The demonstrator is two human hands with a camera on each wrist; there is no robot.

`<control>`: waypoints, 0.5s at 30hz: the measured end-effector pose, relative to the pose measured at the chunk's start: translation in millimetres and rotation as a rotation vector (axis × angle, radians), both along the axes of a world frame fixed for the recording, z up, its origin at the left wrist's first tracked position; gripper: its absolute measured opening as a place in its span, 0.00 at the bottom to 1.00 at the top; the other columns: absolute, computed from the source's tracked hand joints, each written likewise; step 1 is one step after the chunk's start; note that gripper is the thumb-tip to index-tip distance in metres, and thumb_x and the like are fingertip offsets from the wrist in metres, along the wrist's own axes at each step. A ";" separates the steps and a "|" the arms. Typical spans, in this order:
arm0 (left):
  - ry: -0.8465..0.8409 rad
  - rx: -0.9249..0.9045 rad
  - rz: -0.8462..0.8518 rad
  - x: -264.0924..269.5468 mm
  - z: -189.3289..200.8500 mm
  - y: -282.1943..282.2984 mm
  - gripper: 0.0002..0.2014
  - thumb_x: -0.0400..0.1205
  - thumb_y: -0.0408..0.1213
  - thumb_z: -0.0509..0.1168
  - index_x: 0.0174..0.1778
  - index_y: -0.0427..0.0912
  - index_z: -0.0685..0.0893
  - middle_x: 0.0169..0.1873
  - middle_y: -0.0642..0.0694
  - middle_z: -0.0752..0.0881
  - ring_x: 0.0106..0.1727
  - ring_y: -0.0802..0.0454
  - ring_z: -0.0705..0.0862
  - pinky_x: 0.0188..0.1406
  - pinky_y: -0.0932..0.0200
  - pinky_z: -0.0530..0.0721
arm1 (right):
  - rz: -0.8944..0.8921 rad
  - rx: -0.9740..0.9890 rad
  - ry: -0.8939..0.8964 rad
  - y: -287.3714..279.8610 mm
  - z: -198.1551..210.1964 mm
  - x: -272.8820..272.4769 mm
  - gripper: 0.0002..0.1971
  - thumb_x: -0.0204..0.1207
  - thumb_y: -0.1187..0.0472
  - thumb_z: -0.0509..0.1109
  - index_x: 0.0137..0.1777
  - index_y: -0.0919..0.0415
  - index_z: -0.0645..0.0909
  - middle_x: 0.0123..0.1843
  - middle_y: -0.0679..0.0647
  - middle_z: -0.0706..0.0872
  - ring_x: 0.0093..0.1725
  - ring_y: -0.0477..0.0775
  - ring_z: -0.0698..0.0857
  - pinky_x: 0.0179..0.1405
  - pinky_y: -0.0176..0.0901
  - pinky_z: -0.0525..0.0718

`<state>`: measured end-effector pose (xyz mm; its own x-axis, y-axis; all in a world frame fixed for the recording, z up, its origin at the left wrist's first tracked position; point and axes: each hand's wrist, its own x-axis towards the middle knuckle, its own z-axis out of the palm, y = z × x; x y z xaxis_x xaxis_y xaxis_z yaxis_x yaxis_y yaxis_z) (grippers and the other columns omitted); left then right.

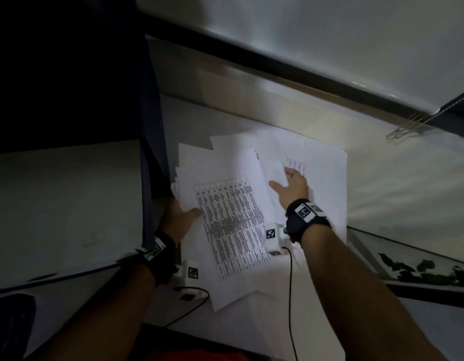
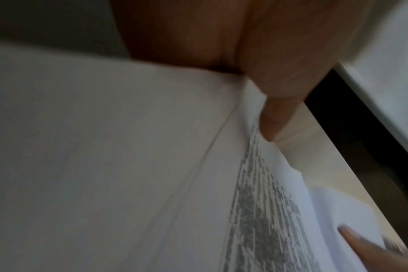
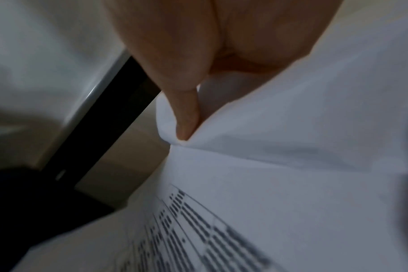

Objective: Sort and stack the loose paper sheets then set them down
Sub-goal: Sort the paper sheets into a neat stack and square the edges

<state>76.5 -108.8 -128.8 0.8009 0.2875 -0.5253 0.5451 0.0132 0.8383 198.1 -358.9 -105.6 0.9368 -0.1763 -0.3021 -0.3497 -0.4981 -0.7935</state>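
Note:
Both my hands hold a fanned bundle of white paper sheets above a pale surface. The top sheet carries a printed table. My left hand grips the bundle's left edge, thumb on the printed side and fingers hidden underneath. My right hand grips the curled right edge of a blank sheet, with the thumb pressed into its fold. More loose sheets lie spread under and beyond the right hand. The printed table shows below that thumb.
A dark blue cabinet stands close on the left, its corner beside my left hand. Wire hangers lie at the upper right and green leaves at the lower right. A black cable trails from my right wrist.

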 end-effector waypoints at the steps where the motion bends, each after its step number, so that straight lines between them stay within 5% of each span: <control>1: -0.022 -0.001 -0.008 0.2 -1.4 -1.3 0.32 0.75 0.35 0.75 0.75 0.42 0.74 0.67 0.45 0.84 0.66 0.46 0.83 0.71 0.44 0.79 | 0.063 -0.024 0.030 1.1 0.4 4.7 0.22 0.74 0.69 0.78 0.67 0.66 0.79 0.58 0.55 0.86 0.55 0.51 0.83 0.56 0.38 0.78; 5: -0.007 0.070 0.002 2.5 -7.5 -0.5 0.30 0.78 0.36 0.75 0.76 0.43 0.73 0.68 0.46 0.84 0.66 0.46 0.83 0.70 0.44 0.80 | 0.129 -0.210 0.117 7.1 -2.5 25.7 0.29 0.76 0.61 0.78 0.76 0.62 0.73 0.70 0.58 0.83 0.68 0.58 0.83 0.67 0.45 0.79; 8: -0.002 0.132 0.041 0.1 -12.8 8.5 0.37 0.73 0.48 0.76 0.77 0.44 0.71 0.70 0.46 0.82 0.69 0.45 0.81 0.72 0.42 0.78 | -0.020 -0.328 0.282 -1.0 3.1 31.1 0.37 0.83 0.56 0.71 0.84 0.70 0.58 0.82 0.65 0.70 0.79 0.65 0.73 0.76 0.50 0.71; 10: 0.013 0.153 0.028 -0.6 -13.4 8.0 0.40 0.74 0.55 0.73 0.80 0.45 0.66 0.73 0.47 0.79 0.72 0.46 0.79 0.75 0.43 0.75 | 0.044 -0.440 0.343 0.4 2.1 20.3 0.32 0.86 0.59 0.64 0.83 0.73 0.58 0.83 0.67 0.69 0.80 0.65 0.71 0.78 0.49 0.70; 15: 0.152 0.243 -0.069 9.6 -2.1 -12.6 0.31 0.85 0.55 0.60 0.78 0.42 0.62 0.72 0.42 0.79 0.69 0.40 0.81 0.66 0.54 0.77 | 0.149 -0.155 0.197 40.4 -3.0 4.2 0.27 0.88 0.70 0.56 0.86 0.56 0.61 0.77 0.58 0.76 0.73 0.59 0.78 0.59 0.33 0.69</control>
